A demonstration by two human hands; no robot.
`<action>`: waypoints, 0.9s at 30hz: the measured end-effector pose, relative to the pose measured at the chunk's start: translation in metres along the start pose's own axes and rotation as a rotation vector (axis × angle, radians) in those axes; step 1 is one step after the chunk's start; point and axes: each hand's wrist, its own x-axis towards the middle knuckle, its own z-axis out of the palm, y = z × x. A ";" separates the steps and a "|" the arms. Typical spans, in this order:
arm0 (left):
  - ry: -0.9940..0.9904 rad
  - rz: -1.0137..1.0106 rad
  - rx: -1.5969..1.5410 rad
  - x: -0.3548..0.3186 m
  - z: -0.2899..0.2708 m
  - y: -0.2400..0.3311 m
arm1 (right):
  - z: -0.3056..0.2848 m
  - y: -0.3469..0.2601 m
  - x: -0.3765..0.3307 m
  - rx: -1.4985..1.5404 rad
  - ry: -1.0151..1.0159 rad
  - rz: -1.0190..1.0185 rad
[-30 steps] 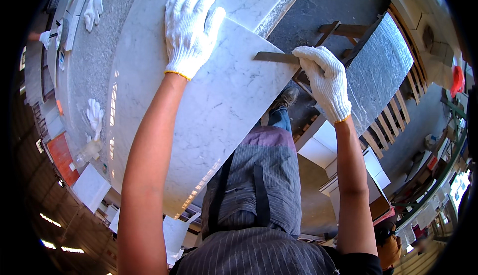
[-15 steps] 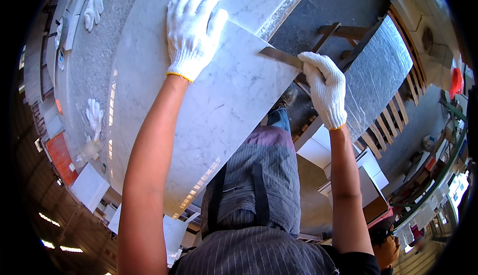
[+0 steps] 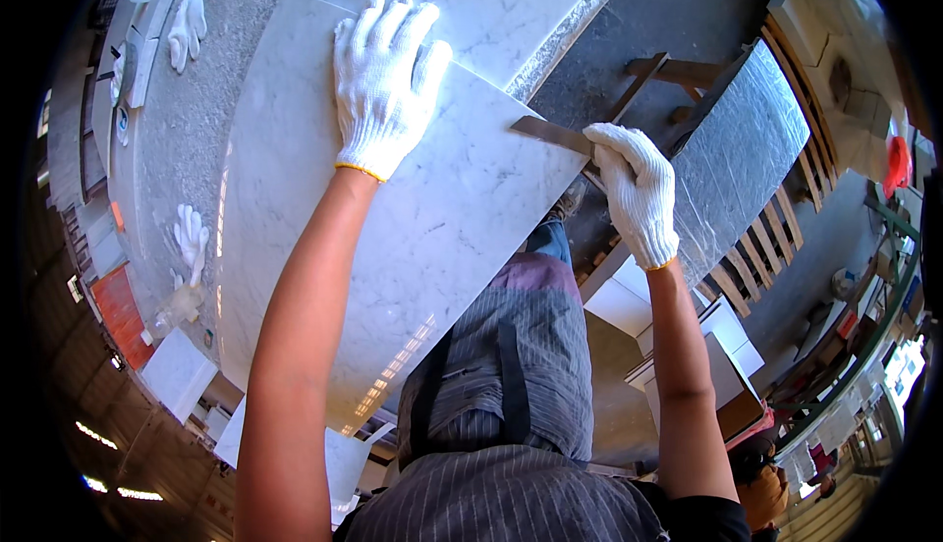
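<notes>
- Marble slab on the counter: left hand spread flat at 12 o'clock.
- Right hand fisted round a metal blade at the slab's 3 o'clock edge, pointing toward 9.

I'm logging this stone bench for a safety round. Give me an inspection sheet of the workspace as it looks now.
Surface: grey speckled bench.
Job's things: white marble slab; flat metal blade at its right edge.
Clutter: spare white gloves on the bench.
Grippers: left hand flat on the slab; right hand shut on the blade.
Cables: nothing seen.
Surroundings: grey slab on a wooden rack.
</notes>
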 end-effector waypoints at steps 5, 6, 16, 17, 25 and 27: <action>-0.013 -0.002 0.016 0.000 -0.003 0.002 | 0.004 0.001 -0.002 0.022 0.030 0.018; -0.011 0.000 0.016 0.000 -0.002 0.001 | 0.004 0.001 -0.003 0.033 0.034 0.027; -0.032 -0.026 0.003 -0.001 -0.003 0.000 | -0.015 -0.003 -0.002 0.195 -0.008 0.100; -0.036 -0.025 0.007 0.000 -0.003 0.000 | -0.018 -0.006 0.010 0.106 -0.065 0.021; -0.005 0.000 0.001 0.000 0.000 -0.001 | -0.014 0.005 0.027 0.110 -0.265 -0.099; 0.004 0.008 0.000 -0.001 0.000 -0.002 | -0.011 0.001 0.031 0.101 -0.264 -0.123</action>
